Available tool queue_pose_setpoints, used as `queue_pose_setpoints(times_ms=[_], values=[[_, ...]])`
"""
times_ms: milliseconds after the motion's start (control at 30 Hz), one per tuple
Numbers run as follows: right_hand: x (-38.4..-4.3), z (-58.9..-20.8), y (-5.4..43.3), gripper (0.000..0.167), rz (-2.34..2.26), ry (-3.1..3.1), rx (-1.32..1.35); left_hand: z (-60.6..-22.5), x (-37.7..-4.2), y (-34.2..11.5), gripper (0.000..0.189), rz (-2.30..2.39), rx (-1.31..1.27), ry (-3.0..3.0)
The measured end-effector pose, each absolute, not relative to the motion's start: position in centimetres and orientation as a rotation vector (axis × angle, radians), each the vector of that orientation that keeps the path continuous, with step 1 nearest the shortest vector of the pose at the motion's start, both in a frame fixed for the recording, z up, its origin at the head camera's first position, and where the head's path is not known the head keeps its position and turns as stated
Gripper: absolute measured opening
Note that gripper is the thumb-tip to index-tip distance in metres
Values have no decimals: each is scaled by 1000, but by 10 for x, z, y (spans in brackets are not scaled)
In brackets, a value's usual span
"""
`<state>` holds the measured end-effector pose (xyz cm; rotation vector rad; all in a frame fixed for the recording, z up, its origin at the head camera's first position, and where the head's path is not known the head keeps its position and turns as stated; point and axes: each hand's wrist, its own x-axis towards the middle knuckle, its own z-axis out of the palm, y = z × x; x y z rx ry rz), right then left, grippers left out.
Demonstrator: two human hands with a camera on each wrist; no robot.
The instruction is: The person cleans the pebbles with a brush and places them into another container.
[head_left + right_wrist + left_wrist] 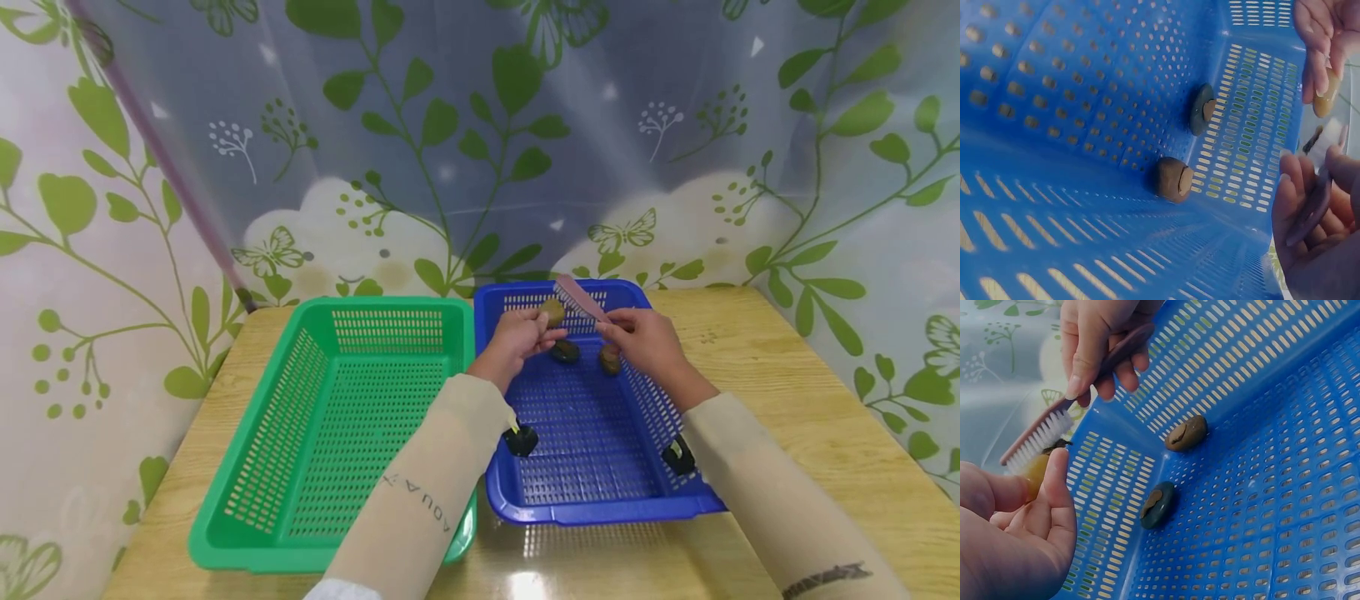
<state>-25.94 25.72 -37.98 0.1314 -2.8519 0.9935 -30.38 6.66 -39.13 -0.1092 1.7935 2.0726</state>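
Observation:
My left hand (519,337) pinches a smooth yellowish stone (1037,475) over the far side of the blue basket (570,510). The right hand (648,340) grips a mauve brush (581,297) by its handle. White bristles (1041,439) face down, right at the top of the stone in the left wrist view. Beside them shows a small dark clump (1057,447). Lower down, on the basket's floor near its far wall, lie a dark green stone (1159,505) and a brown stone (1187,433), each with a brown patch on top.
A green basket (210,533) stands left of the blue one, its slotted floor bare. Both sit on a wooden table (780,417). Behind hangs a leaf-patterned curtain (465,167). Black pieces (520,440) show near both wrists.

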Motion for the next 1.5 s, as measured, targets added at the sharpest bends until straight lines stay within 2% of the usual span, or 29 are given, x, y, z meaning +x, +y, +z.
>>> queue_pose_setpoints(times_ms=[400,967,1500], values=[[-261,-381,257,39,1063,-2849,206,-389,-302,65,38,2058,-103,1792],[-260,-386,254,35,1199,-2742,651,-392,-301,66,25,2065,-141,1872],[-259,-380,254,35,1075,-2816,283,-388,-301,65,33,2042,-121,1799]])
